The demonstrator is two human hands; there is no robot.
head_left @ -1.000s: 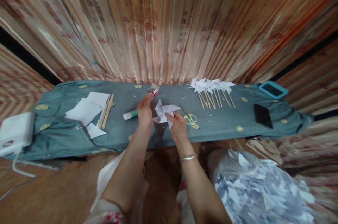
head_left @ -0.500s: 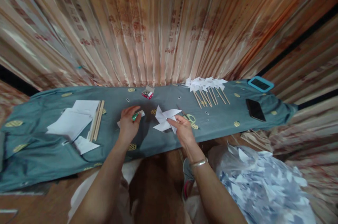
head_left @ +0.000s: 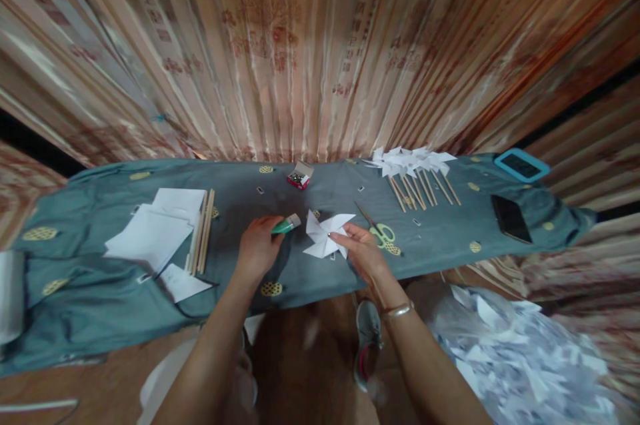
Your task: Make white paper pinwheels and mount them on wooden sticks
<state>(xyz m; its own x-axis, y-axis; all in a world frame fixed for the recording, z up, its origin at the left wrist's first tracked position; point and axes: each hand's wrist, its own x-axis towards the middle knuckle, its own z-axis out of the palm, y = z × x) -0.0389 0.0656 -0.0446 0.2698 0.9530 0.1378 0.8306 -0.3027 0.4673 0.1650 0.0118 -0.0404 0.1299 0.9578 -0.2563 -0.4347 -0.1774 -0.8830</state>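
My left hand (head_left: 259, 246) is closed around a small green tube (head_left: 286, 225) with a pale, flat end; its exact kind is unclear. The tube's pale end points at a white paper pinwheel (head_left: 323, 231), a little apart from it. My right hand (head_left: 367, 250) pinches this pinwheel near its centre, where a small dark dot shows. Just beyond the right hand lie scissors (head_left: 383, 234) with yellow-green handles. A red box (head_left: 299, 178) of small metal pieces, its lid up, sits behind the hands.
White paper sheets (head_left: 150, 235) and wooden sticks (head_left: 204, 231) lie on the left of the green cloth (head_left: 240, 195). Finished pinwheels (head_left: 413, 161) on sticks rest at the back right, near a blue-framed device (head_left: 523, 165) and a black phone (head_left: 511, 218). A bag of paper pieces (head_left: 530, 351) stands below.
My left hand has turned and moved toward the pinwheel, so more of the green tube shows. The view has shifted slightly. My right hand still holds the pinwheel.
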